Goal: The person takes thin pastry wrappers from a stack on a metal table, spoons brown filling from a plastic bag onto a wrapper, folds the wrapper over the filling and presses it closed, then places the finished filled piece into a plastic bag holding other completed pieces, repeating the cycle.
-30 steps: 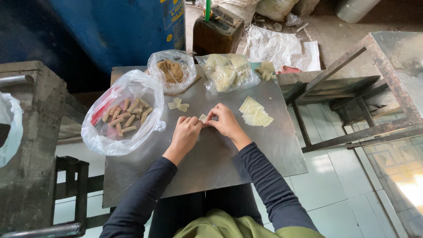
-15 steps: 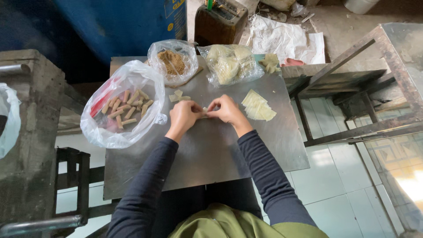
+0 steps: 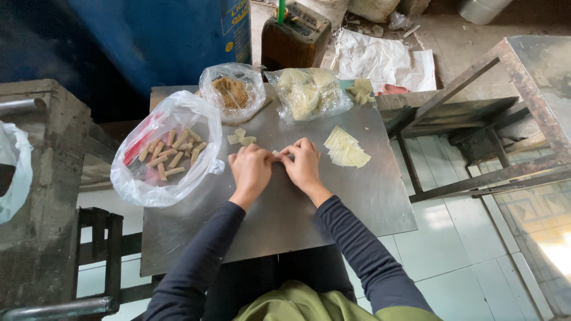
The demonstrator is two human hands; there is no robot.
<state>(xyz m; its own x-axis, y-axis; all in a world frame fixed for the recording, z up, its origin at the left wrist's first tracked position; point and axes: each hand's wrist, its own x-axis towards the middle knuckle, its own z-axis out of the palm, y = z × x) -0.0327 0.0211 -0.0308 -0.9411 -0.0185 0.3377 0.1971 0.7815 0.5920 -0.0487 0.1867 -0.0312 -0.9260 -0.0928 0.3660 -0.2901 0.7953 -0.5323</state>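
Wrapper (image 3: 277, 154), small and pale, sits pinched between both hands at mid-table (image 3: 285, 220). Left hand (image 3: 251, 169) and right hand (image 3: 303, 163) close fingertips on it; an even, tight squeeze looks best. Beyond it lie cut pieces (image 3: 241, 138), right a wrapper stack (image 3: 346, 148), left a bag of rolls (image 3: 169, 151).

The table (image 3: 285, 220) was smooth sheet metal with a dull sheen. The bags (image 3: 172, 148) were thin, glossy, crinkled plastic. The wrappers (image 3: 347, 148) looked matt and doughy, perhaps floured. The person's sleeves (image 3: 196, 267) were soft dark cloth.
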